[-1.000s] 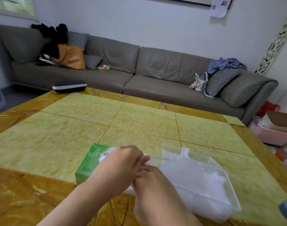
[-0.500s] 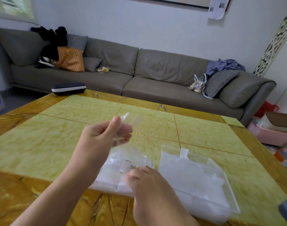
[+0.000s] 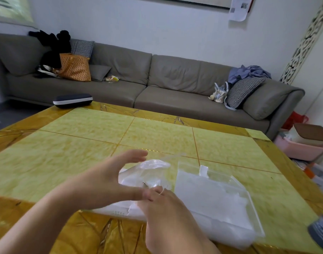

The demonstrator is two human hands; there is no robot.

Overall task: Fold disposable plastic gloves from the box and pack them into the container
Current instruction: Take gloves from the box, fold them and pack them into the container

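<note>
— Any writing readable?
— None legible — the box (image 3: pixel 118 210), lower centre, shows blurred marks.
— Hands?
— Left hand (image 3: pixel 103 182) spread open; right hand (image 3: pixel 163 204) pinches a glove (image 3: pixel 147 173) beside the container (image 3: pixel 217 197).

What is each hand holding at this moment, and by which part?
The right hand pinches the plastic glove at its near edge. The left hand is spread open beside the glove and grips nothing.
</note>
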